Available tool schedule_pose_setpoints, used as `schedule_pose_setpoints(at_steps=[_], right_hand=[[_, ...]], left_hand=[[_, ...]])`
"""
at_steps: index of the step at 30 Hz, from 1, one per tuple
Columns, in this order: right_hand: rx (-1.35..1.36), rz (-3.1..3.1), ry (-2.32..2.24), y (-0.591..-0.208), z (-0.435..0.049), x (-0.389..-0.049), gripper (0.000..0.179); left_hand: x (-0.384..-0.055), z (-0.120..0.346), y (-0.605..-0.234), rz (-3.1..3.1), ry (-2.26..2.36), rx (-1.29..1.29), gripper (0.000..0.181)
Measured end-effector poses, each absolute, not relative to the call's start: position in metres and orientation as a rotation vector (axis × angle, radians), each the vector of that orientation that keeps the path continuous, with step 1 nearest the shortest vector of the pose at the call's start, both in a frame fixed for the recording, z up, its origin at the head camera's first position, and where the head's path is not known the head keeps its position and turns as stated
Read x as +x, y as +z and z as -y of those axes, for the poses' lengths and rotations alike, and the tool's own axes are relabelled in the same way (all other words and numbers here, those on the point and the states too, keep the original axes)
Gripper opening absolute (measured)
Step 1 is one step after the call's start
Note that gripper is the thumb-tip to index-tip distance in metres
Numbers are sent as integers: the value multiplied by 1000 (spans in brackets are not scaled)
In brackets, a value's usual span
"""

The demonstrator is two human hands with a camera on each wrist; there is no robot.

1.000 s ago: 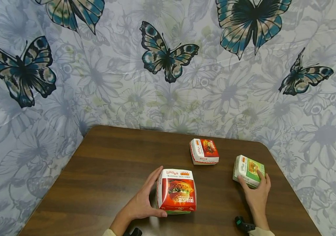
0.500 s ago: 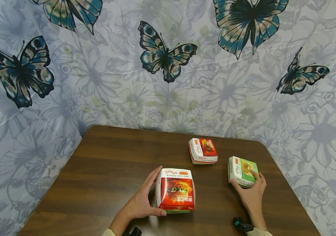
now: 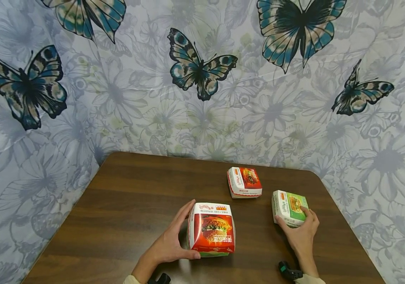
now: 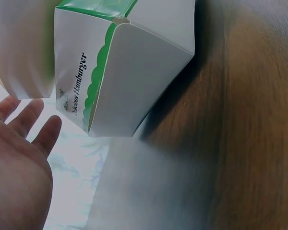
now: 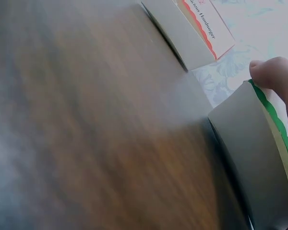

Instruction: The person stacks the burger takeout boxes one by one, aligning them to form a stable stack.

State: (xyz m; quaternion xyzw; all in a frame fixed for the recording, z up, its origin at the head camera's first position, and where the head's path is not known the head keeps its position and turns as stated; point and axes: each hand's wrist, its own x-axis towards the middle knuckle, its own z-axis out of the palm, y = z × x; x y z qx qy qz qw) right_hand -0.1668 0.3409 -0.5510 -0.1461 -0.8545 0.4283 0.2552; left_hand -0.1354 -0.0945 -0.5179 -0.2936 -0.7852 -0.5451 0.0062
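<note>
A red hamburger box (image 3: 213, 228) sits on top of a green-trimmed hamburger box (image 4: 81, 72) in the middle of the table. My left hand (image 3: 168, 240) spans the upper box's left side, thumb at the near corner and fingertips at the far one. In the left wrist view, several fingers (image 4: 26, 117) stretch out beside the stack. On the right, my right hand (image 3: 301, 234) grips a second green hamburger box (image 3: 289, 208), thumb on its left side and fingers toward its right. The right wrist view shows the thumb (image 5: 269, 74) on its upper edge.
Another red hamburger box (image 3: 244, 182) stands near the back edge of the brown wooden table (image 3: 135, 185), beyond the second green box. Behind the table hangs a butterfly-patterned cloth (image 3: 117, 98). Black wrist devices (image 3: 289, 272) are strapped to both wrists.
My right hand has shifted the green hamburger box left and slightly toward me. The left hand and the stack beside it have hardly moved.
</note>
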Motion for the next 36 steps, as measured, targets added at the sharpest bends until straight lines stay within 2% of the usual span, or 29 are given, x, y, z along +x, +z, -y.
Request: schedule_pose_setpoints(at_steps=[8,19,25,36], right_hand=[[-376,2318,1184,-546,-337,-158,96],[-214,2324,1198,-525,-326,-146,101],[-57,2298,1190,-505,-313,-139,102],[217,2303,1420,-468,-289,-125,116]], left_hand=[[-136,95,-519,2448,-1682,-942,130],[-136,97,-515,2476,-1683,-926,129],[-136,98,-514,2442,-1707,-965,127],[-136,98,-513,2437,-1688,-960,126]])
